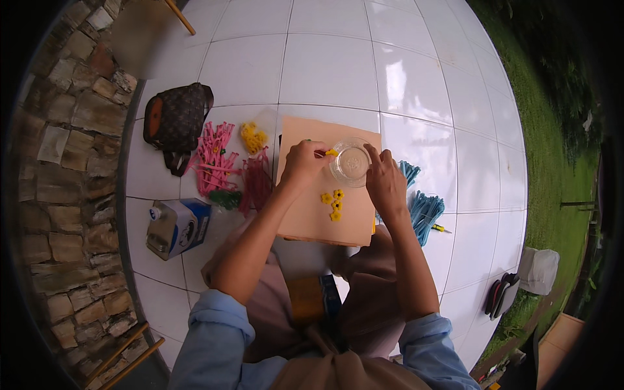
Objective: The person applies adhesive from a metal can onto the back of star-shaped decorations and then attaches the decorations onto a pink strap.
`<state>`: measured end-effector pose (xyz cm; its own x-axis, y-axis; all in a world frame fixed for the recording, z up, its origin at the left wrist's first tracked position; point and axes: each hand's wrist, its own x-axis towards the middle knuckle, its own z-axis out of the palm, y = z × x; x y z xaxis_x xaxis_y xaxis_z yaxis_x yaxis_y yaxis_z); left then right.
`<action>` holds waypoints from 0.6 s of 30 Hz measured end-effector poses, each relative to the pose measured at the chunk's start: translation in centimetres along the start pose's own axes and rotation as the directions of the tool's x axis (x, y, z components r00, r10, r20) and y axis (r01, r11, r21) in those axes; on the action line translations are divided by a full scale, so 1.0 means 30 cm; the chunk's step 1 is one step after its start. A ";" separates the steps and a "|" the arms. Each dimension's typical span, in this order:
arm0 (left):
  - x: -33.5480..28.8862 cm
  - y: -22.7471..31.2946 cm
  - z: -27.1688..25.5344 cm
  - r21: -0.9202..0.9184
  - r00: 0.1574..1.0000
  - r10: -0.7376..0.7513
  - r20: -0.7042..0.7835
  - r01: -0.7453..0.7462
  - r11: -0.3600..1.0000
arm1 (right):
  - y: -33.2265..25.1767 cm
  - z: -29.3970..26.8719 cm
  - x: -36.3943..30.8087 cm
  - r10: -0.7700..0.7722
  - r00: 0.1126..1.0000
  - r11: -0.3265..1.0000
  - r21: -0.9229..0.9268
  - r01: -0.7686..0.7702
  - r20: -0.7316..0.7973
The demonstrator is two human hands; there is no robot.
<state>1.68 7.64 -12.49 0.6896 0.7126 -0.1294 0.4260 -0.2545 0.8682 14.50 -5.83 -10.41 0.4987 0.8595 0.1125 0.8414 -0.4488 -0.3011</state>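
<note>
A small, slim, yellow piece [332,153] is pinched by the left hand [305,164]. The clear, round, glassy dish [351,170] — the right hand's [387,181] grip there cannot be told — could be tipped by a knock.

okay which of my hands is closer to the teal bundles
Your right hand. It is just left of the teal bundles, while your left hand is farther left, across the clear dish from them.

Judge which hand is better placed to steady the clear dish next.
Probably the right hand: its fingers are at the rim of the clear dish, while the left hand seems occupied holding a small yellow piece.
</note>
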 end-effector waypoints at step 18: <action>-0.051 0.184 -0.086 -0.745 0.981 0.070 0.180 0.089 0.661 | -0.169 -0.161 -0.007 -0.101 0.857 0.879 0.358 0.314 -0.506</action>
<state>1.45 6.82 -6.27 0.8118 0.5638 -0.1525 -0.0929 0.3824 0.9193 11.13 -4.91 -4.33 0.4479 0.6579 0.6054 0.8222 -0.0370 -0.5680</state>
